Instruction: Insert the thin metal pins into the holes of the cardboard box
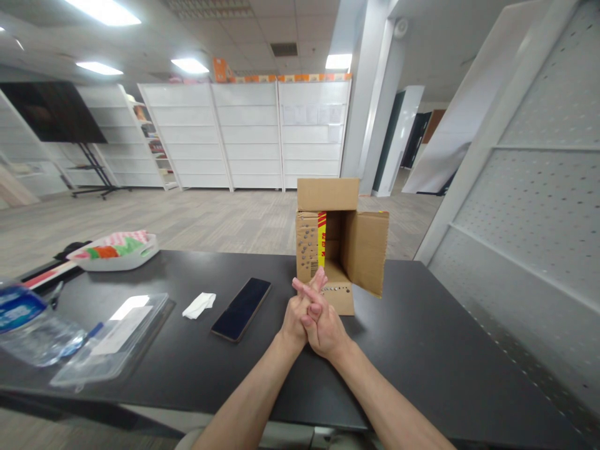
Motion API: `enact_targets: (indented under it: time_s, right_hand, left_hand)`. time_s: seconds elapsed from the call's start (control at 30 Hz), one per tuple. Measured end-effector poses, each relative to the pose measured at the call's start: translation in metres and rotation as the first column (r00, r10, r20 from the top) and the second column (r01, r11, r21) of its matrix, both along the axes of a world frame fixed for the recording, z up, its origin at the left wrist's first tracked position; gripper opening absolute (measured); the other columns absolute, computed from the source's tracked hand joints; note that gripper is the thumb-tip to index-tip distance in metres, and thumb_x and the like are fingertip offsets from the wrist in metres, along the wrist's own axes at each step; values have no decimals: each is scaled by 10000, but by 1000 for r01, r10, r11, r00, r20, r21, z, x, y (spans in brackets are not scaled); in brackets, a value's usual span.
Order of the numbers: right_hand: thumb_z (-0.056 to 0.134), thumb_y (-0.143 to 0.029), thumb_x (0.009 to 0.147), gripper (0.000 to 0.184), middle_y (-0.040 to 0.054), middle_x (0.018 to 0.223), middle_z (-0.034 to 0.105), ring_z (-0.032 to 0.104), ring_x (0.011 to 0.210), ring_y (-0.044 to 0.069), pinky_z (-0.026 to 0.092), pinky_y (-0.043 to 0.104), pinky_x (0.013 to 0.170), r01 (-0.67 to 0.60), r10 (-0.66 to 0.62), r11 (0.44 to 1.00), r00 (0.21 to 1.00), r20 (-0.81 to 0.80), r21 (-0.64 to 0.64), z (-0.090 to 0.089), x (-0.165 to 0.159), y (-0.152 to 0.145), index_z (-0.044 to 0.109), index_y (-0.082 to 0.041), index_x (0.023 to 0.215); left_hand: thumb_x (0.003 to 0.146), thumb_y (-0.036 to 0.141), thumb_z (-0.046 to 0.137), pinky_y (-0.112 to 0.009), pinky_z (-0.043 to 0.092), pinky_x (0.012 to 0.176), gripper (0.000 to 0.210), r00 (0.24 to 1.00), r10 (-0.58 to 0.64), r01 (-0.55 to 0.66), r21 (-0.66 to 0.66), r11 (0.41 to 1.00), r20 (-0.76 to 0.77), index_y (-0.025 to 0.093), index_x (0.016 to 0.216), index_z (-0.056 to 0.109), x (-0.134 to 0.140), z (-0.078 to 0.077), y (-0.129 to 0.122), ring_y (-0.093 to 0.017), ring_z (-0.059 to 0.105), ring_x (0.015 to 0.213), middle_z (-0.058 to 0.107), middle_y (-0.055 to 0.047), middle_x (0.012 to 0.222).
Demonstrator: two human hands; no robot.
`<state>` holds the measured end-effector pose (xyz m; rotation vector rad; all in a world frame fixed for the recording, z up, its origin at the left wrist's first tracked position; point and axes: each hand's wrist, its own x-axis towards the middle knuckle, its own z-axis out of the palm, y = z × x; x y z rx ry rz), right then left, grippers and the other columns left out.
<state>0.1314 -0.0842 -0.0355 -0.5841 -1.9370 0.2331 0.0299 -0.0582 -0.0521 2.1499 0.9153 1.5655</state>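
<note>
My left hand and my right hand are clasped together over the black table, fingers interlaced and some fingertips pointing forward. No object shows between them. Just beyond stands an open cardboard box, its opening facing me. One flap stands up at the top, one swings out to the right, and a lower flap lies toward me, partly behind my hands. Dark round spots dot the left flap, beside a yellow and red strip of tape. Left of my hands lies a dark-screened phone.
A folded white tissue lies left of the phone. Farther left are a clear plastic case, a water bottle and a white basket holding colourful cloth. The black table ends near a perforated panel on the right.
</note>
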Motion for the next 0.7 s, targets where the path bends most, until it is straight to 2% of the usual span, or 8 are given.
enact_targets:
  time_s: [0.03, 0.1, 0.23, 0.33, 0.5, 0.6, 0.7]
  right_hand:
    - [262, -381, 978, 480, 157, 1396, 419, 453, 1253, 226, 456, 443, 977, 2, -2, 1000, 1000, -4, 8, -1, 0, 0, 193, -188, 1412]
    - [265, -357, 979, 499, 160, 1411, 398, 426, 1275, 226, 445, 451, 986, 16, -16, 1000, 1000, -4, 20, -2, -1, 1, 146, -183, 1431]
    - [285, -319, 975, 538, 174, 1399, 412, 436, 1268, 232, 440, 440, 999, 118, -119, 993, 993, 9, 27, -5, -1, 2, 109, -145, 1452]
    - [313, -270, 968, 506, 152, 1373, 452, 472, 1239, 225, 464, 396, 984, 212, -212, 977, 977, 23, 9, -5, 1, 2, 196, -150, 1446]
    - [328, -179, 948, 424, 105, 1296, 536, 522, 1182, 202, 458, 389, 990, 254, -256, 966, 966, -30, -48, -4, 6, 9, 387, -190, 1368]
    - [376, -159, 916, 387, 107, 1256, 553, 504, 1181, 215, 432, 426, 998, 333, -337, 941, 940, -59, -59, -6, 9, 15, 478, -192, 1288]
    - [427, -165, 877, 337, 121, 1247, 537, 484, 1171, 240, 407, 455, 982, 446, -447, 892, 895, 14, -74, -10, 11, 20, 551, -183, 1189]
  left_hand:
    - [933, 424, 260, -334, 501, 921, 502, 998, -57, 57, -13, 998, -23, 183, 1327, 457, 1, 0, 0, -210, 537, 1172, 540, -133, 1299]
    - [930, 466, 236, -348, 487, 941, 537, 995, -94, 94, -13, 995, -11, 192, 1352, 423, 2, 0, 1, -213, 521, 1190, 546, -133, 1291]
    - [936, 459, 244, -368, 464, 966, 553, 996, -55, 60, -68, 996, 73, 226, 1438, 249, 4, 4, 1, -206, 497, 1216, 463, -133, 1373]
    - [948, 390, 274, -397, 417, 1007, 521, 984, 87, -80, -47, 996, 154, 239, 1443, 210, 6, 10, -1, -211, 462, 1241, 381, -131, 1423]
    - [939, 307, 341, -382, 430, 950, 360, 910, 359, -380, 67, 923, 208, 188, 1268, 427, 2, 17, 0, -185, 527, 1087, 497, -124, 1214]
    - [934, 296, 357, -347, 446, 887, 251, 864, 451, -468, 28, 883, 224, 180, 1116, 486, -2, 16, 4, -168, 534, 998, 536, -95, 1068]
    - [936, 306, 349, -321, 443, 828, 199, 834, 505, -512, -25, 858, 221, 183, 1000, 491, -6, 13, 8, -157, 530, 902, 542, -70, 956]
